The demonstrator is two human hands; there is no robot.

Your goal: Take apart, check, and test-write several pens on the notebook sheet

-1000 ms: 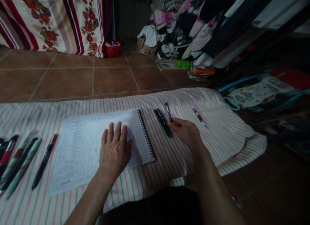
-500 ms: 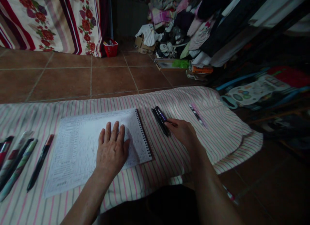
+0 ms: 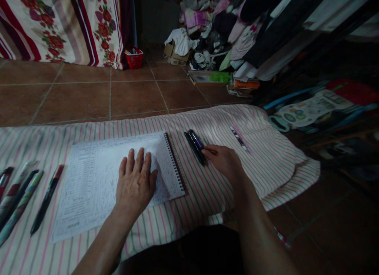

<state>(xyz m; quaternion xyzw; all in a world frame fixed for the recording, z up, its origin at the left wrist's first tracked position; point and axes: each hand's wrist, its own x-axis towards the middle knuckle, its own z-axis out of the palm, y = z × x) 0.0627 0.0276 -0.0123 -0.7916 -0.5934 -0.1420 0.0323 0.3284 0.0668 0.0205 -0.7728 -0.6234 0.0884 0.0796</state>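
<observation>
My left hand (image 3: 135, 180) lies flat with its fingers spread on a spiral notebook (image 3: 166, 176) whose page is covered in small writing. A sheet of printed or written paper (image 3: 77, 188) extends to its left. Right of the spiral binding, my right hand (image 3: 223, 158) pinches a dark pen with a purple sheen (image 3: 195, 138) near its lower end. Against that pen lies a black pen (image 3: 193, 147) on the striped cloth. The tips of my right thumb and index finger are partly hidden by the hand itself.
Several pens lie at the left, among them a black pen with a reddish end (image 3: 47, 200). A pink-and-black slim item (image 3: 241, 140) lies to the right on the striped cloth (image 3: 213, 188). Beyond are the tiled floor (image 3: 136, 97), a red basket (image 3: 134, 58) and piled clothes (image 3: 204, 26).
The whole view has shifted very slightly. Both hands, the notebook and the pens keep practically the same places relative to one another.
</observation>
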